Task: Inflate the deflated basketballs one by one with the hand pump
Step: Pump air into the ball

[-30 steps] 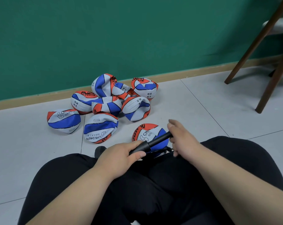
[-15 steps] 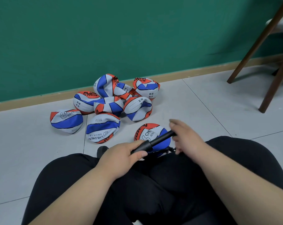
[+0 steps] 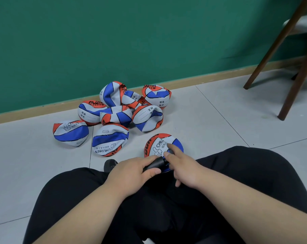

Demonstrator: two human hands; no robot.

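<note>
Ball I'm on (image 3: pixel 159 144) sits on the floor (image 3: pixel 210 120) right in front of my knees. It's orange, white and blue with CHILDREN and a thumbs-up printed on it, and it's flat and saggy. My left hand (image 3: pixel 131 173) has its fingers wrapped round the black pump (image 3: pixel 155 164). My right hand (image 3: pixel 182 167) is at the pump's far end with the index finger out over the ball; can't tell if it's actually gripping. The other flat balls (image 3: pixel 114 113) are heaped by the green wall (image 3: pixel 114 41).
</note>
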